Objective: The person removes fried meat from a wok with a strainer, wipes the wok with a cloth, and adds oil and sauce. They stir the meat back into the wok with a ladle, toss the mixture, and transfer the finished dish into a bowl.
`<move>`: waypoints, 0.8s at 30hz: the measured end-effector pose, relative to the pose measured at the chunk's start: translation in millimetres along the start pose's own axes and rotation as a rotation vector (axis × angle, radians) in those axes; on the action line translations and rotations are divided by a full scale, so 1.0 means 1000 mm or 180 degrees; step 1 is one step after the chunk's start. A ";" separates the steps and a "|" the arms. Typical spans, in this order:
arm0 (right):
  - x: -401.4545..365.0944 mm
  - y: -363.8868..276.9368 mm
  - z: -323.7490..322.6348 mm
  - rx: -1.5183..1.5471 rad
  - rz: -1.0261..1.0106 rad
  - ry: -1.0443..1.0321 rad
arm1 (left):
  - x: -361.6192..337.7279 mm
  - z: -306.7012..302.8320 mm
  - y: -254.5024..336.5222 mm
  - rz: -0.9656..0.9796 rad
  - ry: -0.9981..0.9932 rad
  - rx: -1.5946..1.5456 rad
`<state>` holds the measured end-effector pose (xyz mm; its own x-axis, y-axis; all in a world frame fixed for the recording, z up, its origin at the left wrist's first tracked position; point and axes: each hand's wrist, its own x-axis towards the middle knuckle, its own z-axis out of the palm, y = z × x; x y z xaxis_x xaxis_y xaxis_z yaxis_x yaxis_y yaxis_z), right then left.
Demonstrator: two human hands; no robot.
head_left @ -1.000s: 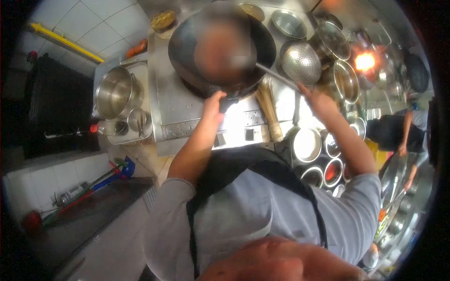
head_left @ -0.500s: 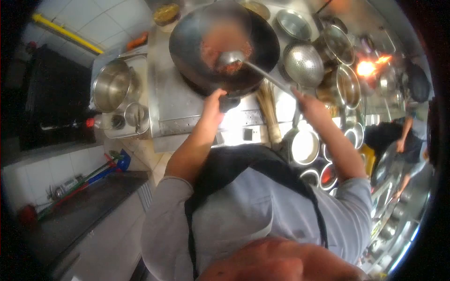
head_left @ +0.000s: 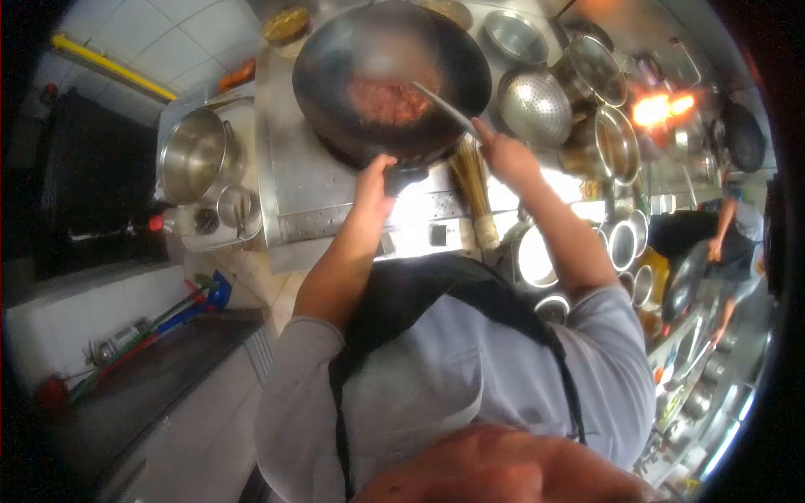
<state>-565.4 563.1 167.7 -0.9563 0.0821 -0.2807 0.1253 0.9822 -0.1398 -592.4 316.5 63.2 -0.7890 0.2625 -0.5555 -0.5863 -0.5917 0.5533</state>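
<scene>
A large dark wok (head_left: 465, 92) rests on the steel stove, with reddish, finely chopped food (head_left: 390, 102) in its bottom. A blurred grey patch covers part of the food at the far side. My left hand (head_left: 375, 183) is closed on the wok's handle at the near rim, thumb on top. My right hand (head_left: 510, 159) grips a long metal ladle (head_left: 446, 107), whose shaft slants down into the wok. The ladle's bowl is lost in the blur and food.
Right of the wok lie a perforated strainer (head_left: 535, 107) and a bamboo brush (head_left: 471, 193). Several steel pots stand beyond, near an open flame (head_left: 662, 109). A steel pot (head_left: 194, 158) sits on a tray at left. A co-worker (head_left: 738, 226) stands at far right.
My right hand has moved forward and left, pushing the ladle farther into the wok; its bowl, visible before, is now obscured. My left hand stays on the handle. The view shifted slightly.
</scene>
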 end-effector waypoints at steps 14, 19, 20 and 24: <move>-0.070 0.072 -0.045 -0.0841 -0.0283 -0.0312 | 0.017 -0.005 -0.002 -0.0372 0.0107 -0.0295; -0.055 0.097 0.000 -0.0528 -0.0104 0.0157 | 0.009 0.001 0.002 -0.0324 0.0061 -0.0327; -0.051 0.095 -0.006 -0.0532 -0.0104 0.0166 | 0.007 0.006 0.006 -0.0318 0.0053 -0.0328; -0.029 0.055 -0.001 -0.0026 0.0094 0.0256 | -0.013 0.019 0.017 -0.0516 0.0269 -0.0157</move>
<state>-530.8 614.7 169.6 -0.9704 0.1241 -0.2074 0.1520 0.9805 -0.1246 -595.6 317.3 91.5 -0.6656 0.2937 -0.6861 -0.6932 -0.5841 0.4223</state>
